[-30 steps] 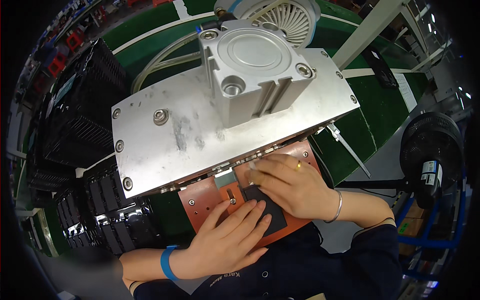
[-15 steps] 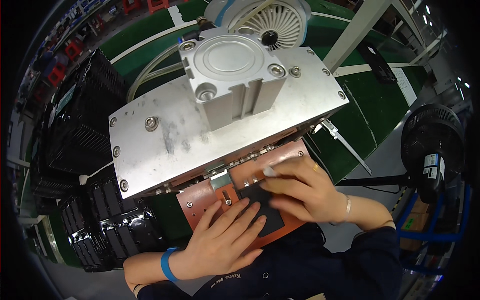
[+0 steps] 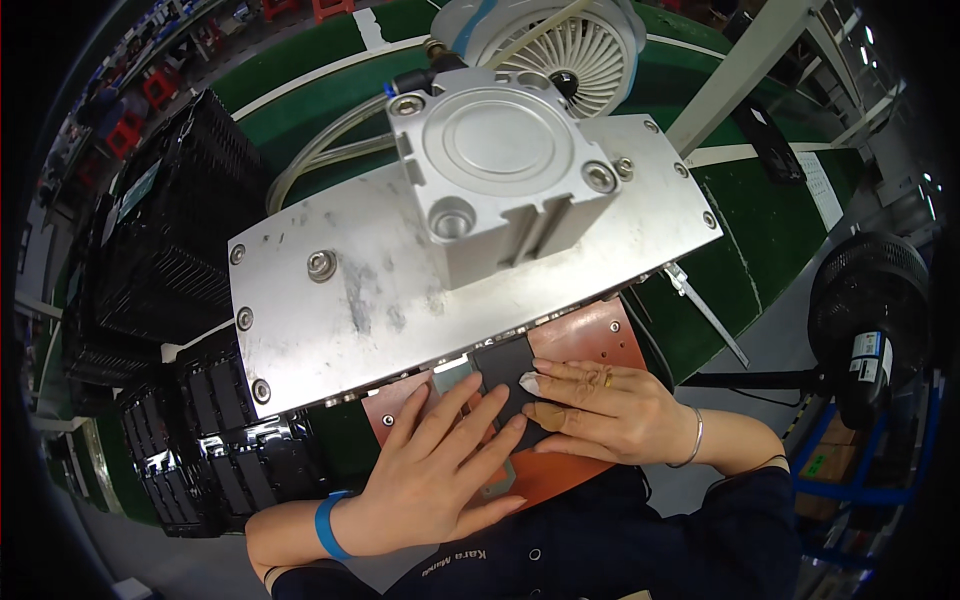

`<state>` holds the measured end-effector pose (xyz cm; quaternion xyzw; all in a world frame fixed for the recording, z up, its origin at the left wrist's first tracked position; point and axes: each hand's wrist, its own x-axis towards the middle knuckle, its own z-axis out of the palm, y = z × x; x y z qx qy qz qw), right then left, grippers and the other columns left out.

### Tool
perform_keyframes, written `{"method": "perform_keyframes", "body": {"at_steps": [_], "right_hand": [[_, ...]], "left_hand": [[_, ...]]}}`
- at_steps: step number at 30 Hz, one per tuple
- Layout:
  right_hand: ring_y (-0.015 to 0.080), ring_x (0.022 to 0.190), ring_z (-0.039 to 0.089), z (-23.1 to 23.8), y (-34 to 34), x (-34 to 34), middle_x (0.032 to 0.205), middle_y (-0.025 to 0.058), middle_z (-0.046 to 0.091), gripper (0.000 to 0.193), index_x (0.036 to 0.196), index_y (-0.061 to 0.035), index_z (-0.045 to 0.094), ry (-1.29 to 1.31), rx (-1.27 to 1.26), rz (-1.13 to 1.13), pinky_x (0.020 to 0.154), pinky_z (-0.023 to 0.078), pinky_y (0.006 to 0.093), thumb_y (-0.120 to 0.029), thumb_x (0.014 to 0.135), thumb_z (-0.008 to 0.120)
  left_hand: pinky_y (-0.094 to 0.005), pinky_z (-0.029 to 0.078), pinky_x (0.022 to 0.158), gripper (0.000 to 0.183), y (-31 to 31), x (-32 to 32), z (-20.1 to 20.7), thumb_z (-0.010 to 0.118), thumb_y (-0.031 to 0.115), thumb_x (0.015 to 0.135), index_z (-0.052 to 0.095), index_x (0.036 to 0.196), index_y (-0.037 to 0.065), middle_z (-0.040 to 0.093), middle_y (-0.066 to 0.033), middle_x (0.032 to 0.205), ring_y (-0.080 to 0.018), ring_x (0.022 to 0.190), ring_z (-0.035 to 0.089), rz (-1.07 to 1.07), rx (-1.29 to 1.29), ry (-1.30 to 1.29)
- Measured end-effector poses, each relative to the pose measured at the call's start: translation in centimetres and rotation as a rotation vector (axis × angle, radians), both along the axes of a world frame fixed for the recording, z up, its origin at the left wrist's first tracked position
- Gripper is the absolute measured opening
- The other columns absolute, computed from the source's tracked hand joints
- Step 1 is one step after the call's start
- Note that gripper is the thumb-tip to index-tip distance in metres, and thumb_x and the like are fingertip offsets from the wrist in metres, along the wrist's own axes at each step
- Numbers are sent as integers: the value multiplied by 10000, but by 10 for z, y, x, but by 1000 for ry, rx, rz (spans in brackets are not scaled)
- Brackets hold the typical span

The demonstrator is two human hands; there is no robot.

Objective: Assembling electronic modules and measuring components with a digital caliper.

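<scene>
A flat dark rectangular piece lies on the orange-brown fixture plate, its far end at the edge of the metal press. My left hand rests flat with fingers spread, fingertips on the plate and the near left part of the dark piece. My right hand lies across the piece's right side, fingers stretched out. Its fingertips wear covers, one white and one yellowish. A pale metal strip shows beside the piece, partly behind my left fingers.
A silver cylinder block stands on the press. Black trays with dark pieces lie left, below a tall stack of black trays. A white fan sits behind, a black fan at right, and calipers on the green table.
The dark piece has moved away from me to the press edge. My right hand has come down from a blurred motion onto it. My left hand stays spread; the view has shifted slightly.
</scene>
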<state>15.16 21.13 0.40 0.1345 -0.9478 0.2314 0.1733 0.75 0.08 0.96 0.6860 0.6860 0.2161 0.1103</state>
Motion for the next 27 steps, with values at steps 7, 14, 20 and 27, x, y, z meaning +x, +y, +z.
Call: {"method": "perform_keyframes", "body": {"at_steps": [7, 14, 20, 27], "right_hand": [[307, 1095, 660, -1, 1, 0, 1173, 156, 660, 316, 975, -14, 704, -19, -15, 9, 911, 566, 361, -248, 778, 785], [286, 1097, 663, -3, 1, -1, 1184, 136, 663, 321, 962, -30, 722, -16, 20, 14, 880, 586, 360, -265, 759, 804], [280, 1071, 676, -4, -1, -1, 1178, 125, 666, 285, 927, -48, 736, 26, 84, 0, 846, 602, 352, -277, 769, 801], [290, 1059, 680, -5, -3, -1, 1158, 133, 665, 260, 892, -48, 731, 40, 126, -3, 823, 610, 353, -283, 793, 782]], "left_hand": [[-576, 272, 1106, 638, -1, 0, -6, 678, 535, 808, 607, 1300, 137, 495, -148, 1413, -383, 1338, 410, -1, -10, -23], [-562, 276, 1101, 631, -3, 0, -8, 667, 550, 817, 606, 1304, 153, 498, -138, 1413, -366, 1336, 414, 0, -31, -11], [-554, 364, 1024, 609, -3, -2, -11, 648, 561, 829, 617, 1290, 166, 506, -131, 1406, -354, 1313, 437, -9, -23, 14], [-535, 421, 962, 582, -3, 0, -12, 659, 548, 818, 636, 1259, 168, 527, -119, 1385, -342, 1277, 471, -1, -10, 44]]}}
